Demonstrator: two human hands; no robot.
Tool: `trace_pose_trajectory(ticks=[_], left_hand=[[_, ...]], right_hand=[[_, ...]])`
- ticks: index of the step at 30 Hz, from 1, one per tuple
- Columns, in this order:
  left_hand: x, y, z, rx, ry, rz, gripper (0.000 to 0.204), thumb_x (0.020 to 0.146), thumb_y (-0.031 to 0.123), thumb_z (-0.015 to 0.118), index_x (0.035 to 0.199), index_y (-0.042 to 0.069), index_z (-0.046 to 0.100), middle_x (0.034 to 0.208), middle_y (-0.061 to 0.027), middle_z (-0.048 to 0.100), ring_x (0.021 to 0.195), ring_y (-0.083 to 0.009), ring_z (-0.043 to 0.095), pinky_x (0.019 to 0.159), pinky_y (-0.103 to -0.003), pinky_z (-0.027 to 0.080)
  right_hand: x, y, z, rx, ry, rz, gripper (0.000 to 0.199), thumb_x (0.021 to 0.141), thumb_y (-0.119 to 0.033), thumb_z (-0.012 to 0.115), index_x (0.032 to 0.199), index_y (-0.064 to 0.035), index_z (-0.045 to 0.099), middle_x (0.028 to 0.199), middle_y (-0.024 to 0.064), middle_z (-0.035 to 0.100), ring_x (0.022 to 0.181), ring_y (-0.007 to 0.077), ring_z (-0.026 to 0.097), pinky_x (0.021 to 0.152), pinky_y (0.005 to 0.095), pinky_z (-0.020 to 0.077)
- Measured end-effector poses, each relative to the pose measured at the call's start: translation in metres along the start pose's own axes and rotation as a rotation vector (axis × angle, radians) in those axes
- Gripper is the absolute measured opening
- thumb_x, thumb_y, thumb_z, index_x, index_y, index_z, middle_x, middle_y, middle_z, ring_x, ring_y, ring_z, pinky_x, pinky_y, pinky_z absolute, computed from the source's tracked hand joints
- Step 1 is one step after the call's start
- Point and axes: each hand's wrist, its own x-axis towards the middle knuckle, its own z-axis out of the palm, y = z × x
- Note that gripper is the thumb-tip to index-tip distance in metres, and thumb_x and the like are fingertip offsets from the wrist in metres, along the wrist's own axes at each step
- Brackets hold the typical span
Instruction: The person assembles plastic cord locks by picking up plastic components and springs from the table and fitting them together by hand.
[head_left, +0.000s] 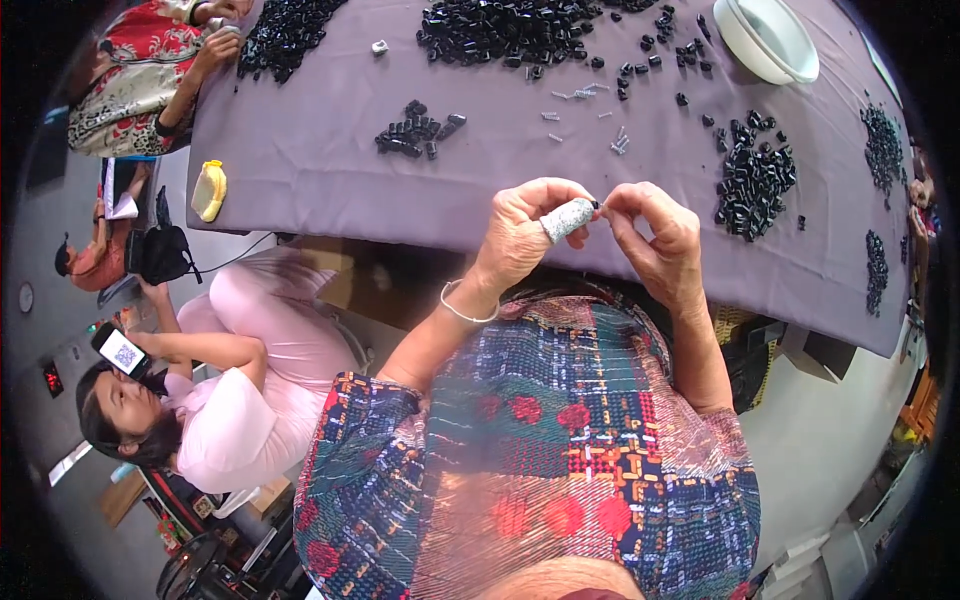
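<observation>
Above the table's near edge, my left hand [520,232] pinches a small black part [595,204] at its fingertips. A grey wrap [568,219] covers its thumb. My right hand [660,238] meets it there, thumb and forefinger pinched together; whatever lies between them is too small to make out. Beyond my hands, several thin metal springs [620,142] lie loose on the grey tablecloth [300,130]. A small group of black parts [405,135] sits to the left, and a larger heap of black pieces [755,178] to the right.
A big black pile [500,35] covers the far side, near a white basin [762,40]. More dark parts [882,145] lie at the right edge. A yellow pouch-like thing [210,190] rests at the left corner. A person in pink [240,420] sits on my left with a phone [122,352].
</observation>
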Motion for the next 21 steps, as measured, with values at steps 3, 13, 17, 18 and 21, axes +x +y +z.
trace_pose_trajectory(ticks=[3, 13, 17, 18, 21], left_hand=[[-0.002, -0.001, 0.002, 0.001, -0.003, 0.002, 0.013, 0.086, 0.005, 0.066, 0.097, -0.001, 0.065, 0.084, -0.0062, 0.067, 0.068, -0.0082, 0.060, 0.060, -0.022, 0.051], [-0.005, -0.001, 0.005, 0.548, 0.002, 0.218, 0.014, 0.082, -0.003, 0.064, 0.096, 0.000, 0.064, 0.085, -0.0029, 0.062, 0.074, -0.0079, 0.059, 0.066, -0.022, 0.050], [-0.007, -0.008, 0.007, 0.510, 0.033, 0.197, 0.015, 0.084, -0.003, 0.062, 0.098, 0.000, 0.063, 0.085, -0.0030, 0.063, 0.073, -0.0084, 0.060, 0.065, -0.023, 0.050], [-0.008, -0.008, 0.007, 0.510, 0.034, 0.194, 0.015, 0.084, -0.003, 0.062, 0.098, 0.000, 0.063, 0.085, -0.0030, 0.063, 0.073, -0.0084, 0.060, 0.065, -0.023, 0.050], [-0.009, -0.007, 0.007, 0.362, 0.042, 0.007, 0.013, 0.086, -0.001, 0.061, 0.098, 0.001, 0.064, 0.084, -0.0017, 0.064, 0.074, -0.0073, 0.060, 0.064, -0.022, 0.050]], right_hand=[[-0.001, -0.003, -0.002, -0.085, -0.007, -0.039, 0.013, 0.075, 0.008, 0.062, 0.086, 0.0004, 0.060, 0.076, 0.0089, 0.060, 0.067, 0.0165, 0.060, 0.063, 0.0267, 0.0475], [-0.007, 0.002, -0.002, -0.313, -0.083, -0.188, 0.013, 0.078, 0.005, 0.062, 0.088, 0.0007, 0.056, 0.078, 0.0131, 0.058, 0.072, 0.0304, 0.059, 0.064, 0.0362, 0.0477], [-0.009, 0.001, 0.003, -0.343, -0.084, -0.161, 0.012, 0.078, 0.005, 0.062, 0.088, 0.0012, 0.055, 0.079, 0.0135, 0.058, 0.073, 0.0310, 0.059, 0.064, 0.0370, 0.0473], [-0.008, 0.001, 0.003, -0.367, -0.103, -0.141, 0.011, 0.078, 0.003, 0.061, 0.087, 0.0008, 0.056, 0.078, 0.0138, 0.058, 0.073, 0.0317, 0.059, 0.065, 0.0379, 0.0480], [-0.006, 0.005, 0.002, -0.288, -0.136, -0.077, 0.009, 0.079, 0.000, 0.061, 0.087, 0.0005, 0.057, 0.077, 0.0142, 0.059, 0.073, 0.0314, 0.060, 0.065, 0.0373, 0.0489]])
